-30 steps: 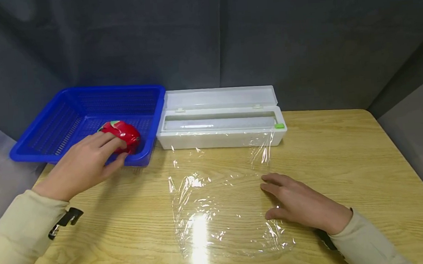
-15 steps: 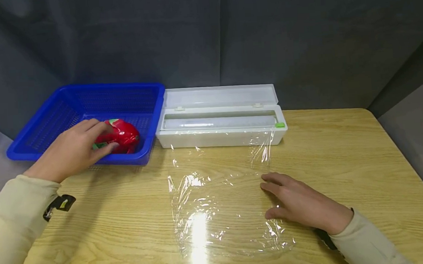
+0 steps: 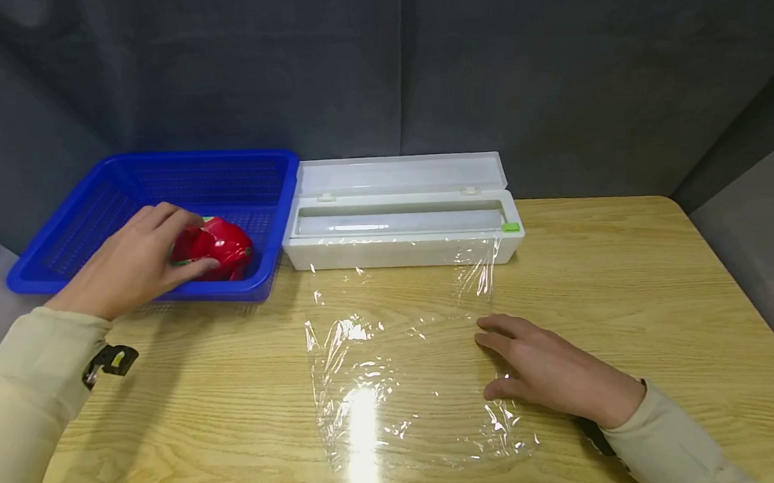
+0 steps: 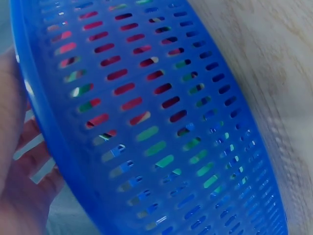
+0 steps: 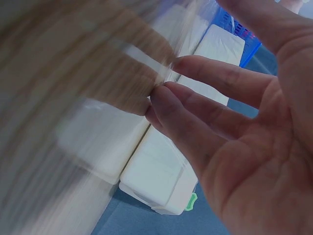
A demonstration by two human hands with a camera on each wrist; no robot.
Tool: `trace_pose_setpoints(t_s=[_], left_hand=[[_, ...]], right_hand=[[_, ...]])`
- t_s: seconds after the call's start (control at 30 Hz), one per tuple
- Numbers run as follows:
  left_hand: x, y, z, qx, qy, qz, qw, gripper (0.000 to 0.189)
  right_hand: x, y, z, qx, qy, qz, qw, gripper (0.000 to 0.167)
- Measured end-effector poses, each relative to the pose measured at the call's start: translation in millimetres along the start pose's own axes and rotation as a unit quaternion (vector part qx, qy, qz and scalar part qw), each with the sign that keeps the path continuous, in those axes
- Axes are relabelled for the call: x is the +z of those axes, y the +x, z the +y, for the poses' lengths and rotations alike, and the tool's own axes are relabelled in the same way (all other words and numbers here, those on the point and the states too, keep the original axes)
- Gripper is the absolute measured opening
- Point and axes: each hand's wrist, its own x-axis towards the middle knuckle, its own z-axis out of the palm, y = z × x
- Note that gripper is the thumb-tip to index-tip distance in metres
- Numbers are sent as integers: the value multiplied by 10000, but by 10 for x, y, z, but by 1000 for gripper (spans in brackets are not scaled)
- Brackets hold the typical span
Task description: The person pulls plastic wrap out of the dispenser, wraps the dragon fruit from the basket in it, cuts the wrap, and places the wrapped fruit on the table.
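My left hand (image 3: pixel 138 260) reaches over the front rim of the blue plastic basket (image 3: pixel 256 285), by a shiny red dragon fruit (image 3: pixel 231 247). Its thumb lies along the fruit's near side, and red shows between thumb and fingers. I cannot tell whether the fingertips, hidden behind the hand, grip it. The left wrist view shows mostly the slotted basket wall (image 4: pixel 127 73), with red and green behind. My right hand (image 3: pixel 541 361) rests its fingertips at the right edge of a clear plastic wrap sheet (image 3: pixel 422 387); nothing is gripped in the right wrist view (image 5: pixel 220 112).
The wrap runs out of a white dispenser box (image 3: pixel 404 254) at the back, its lid (image 3: pixel 403 174) raised. A green slider (image 3: pixel 510 227) sits at its right end. The box stands right beside the basket on the wooden table (image 3: pixel 630 293), before a dark curtain (image 3: pixel 550 76).
My left hand has shifted left and slightly back over the basket, uncovering more of the red fruit. The right hand and the wrap stay put.
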Motion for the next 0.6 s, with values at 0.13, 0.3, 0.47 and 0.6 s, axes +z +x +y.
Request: trace_pose_setpoints(t_s=[0.13,0.3,0.47,0.6], left_hand=[[4,25,-31,-379,-136,-289,9988,62],[28,63,-84,-713,-296,-633,9950,78],[63,126,-133,-791,-554,-876,9915,92],[101,171,-167,-858,-681,-1045,9885,102]], right_hand=[[0,0,1,-11,-7,6,10000,67],[-6,0,1,-28,-24,0,10000,67],[-6,-5,4,-42,-46,20,10000,67],[1,-9,1,-43,-47,27,10000,67]])
